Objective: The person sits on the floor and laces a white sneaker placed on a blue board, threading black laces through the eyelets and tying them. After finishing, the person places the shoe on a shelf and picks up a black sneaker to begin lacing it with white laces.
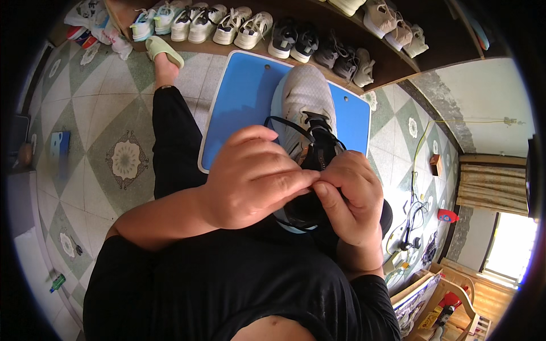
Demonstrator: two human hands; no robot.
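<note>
A light grey running shoe [308, 91] with a pale blue sole points toe-away in front of me. Its toe lies over a blue board [243, 98] with a white rim, and its heel is close to my lap; whether the sole rests on the board I cannot tell. From the shoe's throat a black shoelace [290, 123] loops out and passes behind my left hand [256, 183]. Over the shoe's opening, the fingertips of that hand meet those of my right hand [354, 192], both in a tight pinch on the lace. The pinched part is mostly hidden by the fingers.
Beyond the board, a wooden shoe rack [396, 70] holds several pairs of sneakers [232, 25]. My outstretched leg ends in a pale green slipper [164, 51] at the left. Cables [411, 213], a red bottle [447, 215] and a wooden chair [460, 294] are on the right.
</note>
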